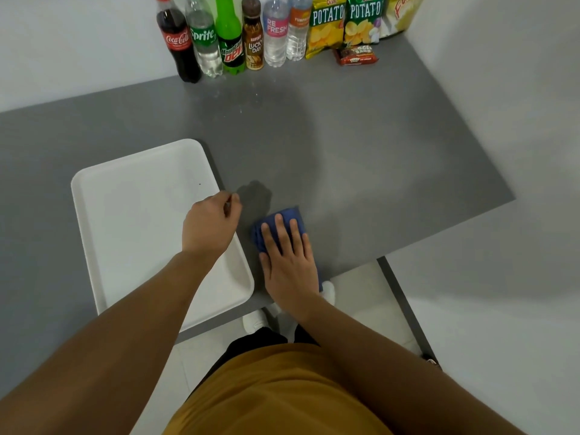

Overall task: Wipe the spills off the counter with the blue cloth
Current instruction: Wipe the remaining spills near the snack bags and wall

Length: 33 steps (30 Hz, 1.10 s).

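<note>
A folded blue cloth lies on the grey counter near its front edge. My right hand presses flat on top of it, fingers spread, covering most of it. My left hand hovers over the right rim of a white tray, fingers curled together with nothing seen in them. Small pale droplets speckle the counter farther back, in front of the bottles.
Several drink bottles stand along the back wall, with potato chip bags and a small red snack pack to their right. The counter ends at the right and the front. My feet in white socks show below.
</note>
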### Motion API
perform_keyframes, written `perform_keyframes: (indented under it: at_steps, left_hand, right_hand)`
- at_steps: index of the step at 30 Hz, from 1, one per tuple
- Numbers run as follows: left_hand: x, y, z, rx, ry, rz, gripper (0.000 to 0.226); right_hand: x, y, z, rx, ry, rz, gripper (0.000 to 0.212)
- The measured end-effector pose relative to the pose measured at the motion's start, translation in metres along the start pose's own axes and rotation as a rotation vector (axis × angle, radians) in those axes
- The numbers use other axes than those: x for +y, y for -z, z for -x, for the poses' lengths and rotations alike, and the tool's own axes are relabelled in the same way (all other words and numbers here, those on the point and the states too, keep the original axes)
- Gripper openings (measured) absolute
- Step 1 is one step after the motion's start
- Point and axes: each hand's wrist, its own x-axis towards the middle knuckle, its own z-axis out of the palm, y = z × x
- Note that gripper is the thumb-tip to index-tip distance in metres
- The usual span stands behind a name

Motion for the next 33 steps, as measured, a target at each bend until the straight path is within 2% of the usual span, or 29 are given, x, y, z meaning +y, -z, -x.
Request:
perform_keyframes:
  at_steps: [7,13,20,23,28,33]
  left_hand:
    - [0.002,0.006,-0.002,-0.016,0.095,-0.077,0.040]
    - [0.004,0.013,-0.007,-0.002,0.092,-0.083,0.039]
    - [0.002,0.006,-0.009,0.013,0.091,-0.019,0.041]
    - [0.001,0.002,-0.009,0.017,0.063,0.012,0.040]
    - [0.002,0.004,-0.010,0.016,0.031,0.033,0.038]
    - [0.009,0.009,-0.010,0.017,0.030,0.034,0.041]
  right_hand:
    - [-0.001,0.016,-0.067,0.016,0.038,-0.066,0.058]
    - [0.015,0.029,-0.092,0.010,-0.134,-0.102,0.059]
    - [0.026,0.037,-0.070,0.017,-0.383,-0.111,0.062]
    - [0.031,0.048,-0.066,-0.036,-0.366,-0.127,0.060]
    - [0.060,0.083,-0.082,-0.003,-0.257,0.015,0.051]
    - [0.091,0.106,-0.104,-0.136,-0.087,0.111,0.055]
